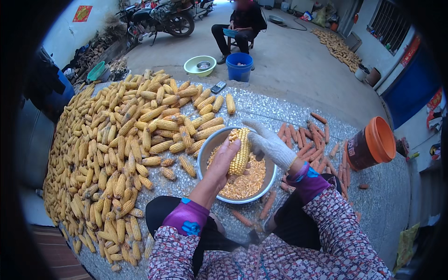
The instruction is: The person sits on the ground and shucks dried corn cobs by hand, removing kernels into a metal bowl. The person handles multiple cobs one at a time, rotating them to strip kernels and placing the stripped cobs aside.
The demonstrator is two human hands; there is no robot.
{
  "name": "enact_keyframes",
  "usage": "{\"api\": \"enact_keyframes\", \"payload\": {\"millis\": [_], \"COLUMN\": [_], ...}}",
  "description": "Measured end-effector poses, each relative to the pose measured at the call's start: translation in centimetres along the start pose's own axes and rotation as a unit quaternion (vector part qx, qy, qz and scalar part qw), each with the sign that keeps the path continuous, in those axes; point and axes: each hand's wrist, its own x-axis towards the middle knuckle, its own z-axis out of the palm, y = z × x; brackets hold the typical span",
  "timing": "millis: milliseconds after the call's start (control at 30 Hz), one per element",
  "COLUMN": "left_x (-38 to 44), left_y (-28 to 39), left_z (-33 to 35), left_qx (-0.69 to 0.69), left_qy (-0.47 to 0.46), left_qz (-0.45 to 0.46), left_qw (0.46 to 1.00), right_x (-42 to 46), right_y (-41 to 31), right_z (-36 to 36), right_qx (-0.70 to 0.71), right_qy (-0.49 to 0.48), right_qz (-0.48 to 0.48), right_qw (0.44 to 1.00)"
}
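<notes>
My bare left hand [222,161] grips a yellow ear of dried corn [241,155] over a metal basin. Some kernels near the ear's upper end look loosened, by my left thumb. My right hand [273,144] wears a pale knitted glove; its fingers rest against the ear's upper right side, and some fingertips are hidden behind it. Loose corn kernels [246,183] cover the bottom of the metal basin [203,154], which stands between my knees. To the right of the basin lie several stripped reddish corncobs [315,143].
A large heap of unshelled corn ears [115,150] spreads across the left. An orange bucket [376,140] is at the right. Beyond the paving edge are a mobile phone [218,87], a blue bucket [239,68], a pale green basin [190,70], a seated person [241,24] and a motorcycle [164,21].
</notes>
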Motion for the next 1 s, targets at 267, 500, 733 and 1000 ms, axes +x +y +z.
{"api": "enact_keyframes", "payload": {"millis": [267,500,733,1000], "left_x": [-0.2,-0.3,1.5,0.4], "left_y": [-0.6,0.0,-1.9,-0.3], "left_z": [-0.3,0.6,-0.8,0.1], "left_qx": [-0.036,-0.03,0.075,0.151], "left_qy": [-0.012,-0.017,0.023,0.003], "left_qz": [-0.007,0.021,0.152,0.16], "left_qw": [0.999,0.999,0.985,0.975], "right_x": [-0.1,0.4,0.2,0.3], "right_y": [0.5,1.5,1.2,2.1], "right_z": [0.4,0.3,1.5,2.4], "right_qx": [0.168,0.165,0.118,0.067], "right_qy": [-0.014,0.003,0.033,0.099], "right_qz": [-0.002,-0.015,-0.064,-0.129], "right_qw": [0.986,0.986,0.99,0.984]}}
